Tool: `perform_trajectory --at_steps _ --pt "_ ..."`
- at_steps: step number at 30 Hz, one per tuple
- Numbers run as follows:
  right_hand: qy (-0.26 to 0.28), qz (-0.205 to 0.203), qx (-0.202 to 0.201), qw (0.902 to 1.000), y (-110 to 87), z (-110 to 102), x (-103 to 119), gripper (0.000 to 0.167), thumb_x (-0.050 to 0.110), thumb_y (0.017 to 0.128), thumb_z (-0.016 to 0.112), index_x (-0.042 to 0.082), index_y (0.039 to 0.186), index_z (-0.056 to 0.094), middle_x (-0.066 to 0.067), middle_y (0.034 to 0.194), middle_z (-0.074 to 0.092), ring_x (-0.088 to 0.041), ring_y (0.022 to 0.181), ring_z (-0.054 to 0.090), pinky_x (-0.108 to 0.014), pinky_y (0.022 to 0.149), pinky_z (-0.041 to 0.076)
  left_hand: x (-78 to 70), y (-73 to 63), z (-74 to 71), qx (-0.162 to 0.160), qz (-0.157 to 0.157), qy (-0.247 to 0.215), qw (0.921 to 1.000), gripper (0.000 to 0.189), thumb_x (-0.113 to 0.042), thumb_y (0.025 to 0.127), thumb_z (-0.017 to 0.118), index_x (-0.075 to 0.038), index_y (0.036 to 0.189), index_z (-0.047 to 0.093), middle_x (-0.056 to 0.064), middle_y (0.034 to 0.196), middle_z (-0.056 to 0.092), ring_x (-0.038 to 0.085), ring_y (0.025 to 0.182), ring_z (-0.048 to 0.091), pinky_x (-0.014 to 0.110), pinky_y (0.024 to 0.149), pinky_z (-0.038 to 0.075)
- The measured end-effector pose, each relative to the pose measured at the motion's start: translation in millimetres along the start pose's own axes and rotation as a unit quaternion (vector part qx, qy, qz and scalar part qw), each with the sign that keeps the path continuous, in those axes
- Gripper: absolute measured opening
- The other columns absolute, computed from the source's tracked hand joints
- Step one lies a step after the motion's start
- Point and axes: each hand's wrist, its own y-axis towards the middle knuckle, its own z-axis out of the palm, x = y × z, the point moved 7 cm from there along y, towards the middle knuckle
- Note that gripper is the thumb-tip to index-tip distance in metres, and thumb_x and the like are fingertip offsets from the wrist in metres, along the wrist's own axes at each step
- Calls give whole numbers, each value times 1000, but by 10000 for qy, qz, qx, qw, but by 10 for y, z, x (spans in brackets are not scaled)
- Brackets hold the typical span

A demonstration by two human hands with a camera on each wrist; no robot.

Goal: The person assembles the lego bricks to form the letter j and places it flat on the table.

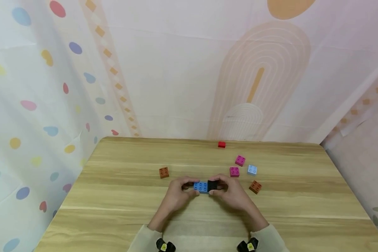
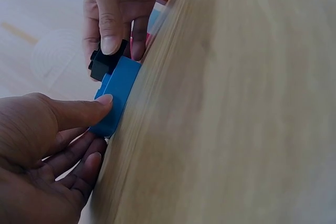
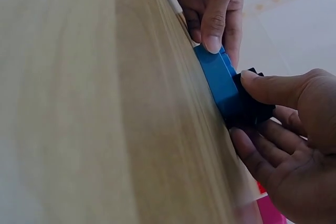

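A long blue brick [image 1: 200,187] lies on the wooden table in front of the person, studs facing up. My left hand [image 1: 178,193] pinches its left end between thumb and fingers. A smaller black brick [image 1: 212,186] sits over the right end of the blue brick, gripped between the thumb and fingers of my right hand [image 1: 232,191]. In the left wrist view the black brick [image 2: 108,60] is tilted and overlaps the top of the blue brick [image 2: 119,95]. From the right wrist the thumb shows on the black brick's side [image 3: 255,103].
Right of the hands lie two magenta bricks [image 1: 234,172], a light blue brick [image 1: 252,170] and a brown brick [image 1: 255,187]. Another brown brick [image 1: 163,172] is beyond the left hand. A red brick [image 1: 222,144] sits near the table's back edge, before a patterned curtain [image 1: 176,87].
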Motion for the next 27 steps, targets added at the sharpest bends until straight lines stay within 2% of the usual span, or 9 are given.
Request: perform_trajectory --at_steps 7,13,19,27 --pt "221 -31 71 9997 0 -2 -33 30 15 90 80 18 119 72 -9 115 73 -19 98 71 -32 85 60 -19 -2 8 35 32 89 9999 34 -5 85 82 -13 118 77 11 117 73 20 101 68 25 80 57" --pt "203 -15 85 9998 -3 8 -31 31 15 90 80 21 119 72 -6 119 74 -22 110 71 -36 93 59 -17 -4 -28 73 0 109 9999 34 -12 89 80 -10 122 74 9 111 73 17 96 67 23 79 56" --pt "64 2 62 10000 -6 8 -32 31 17 90 80 23 120 73 -3 120 74 -23 111 69 -43 95 57 -56 -1 -120 -174 264 276 9991 31 -13 91 79 -10 121 73 4 105 74 14 92 67 22 78 56" --pt "48 57 29 10000 -6 -11 -46 32 18 90 80 23 120 73 -3 121 73 -24 112 69 -46 97 56 -122 33 -310 -621 535 268 9963 29 -13 90 80 -12 118 75 7 109 75 16 93 69 24 78 58"
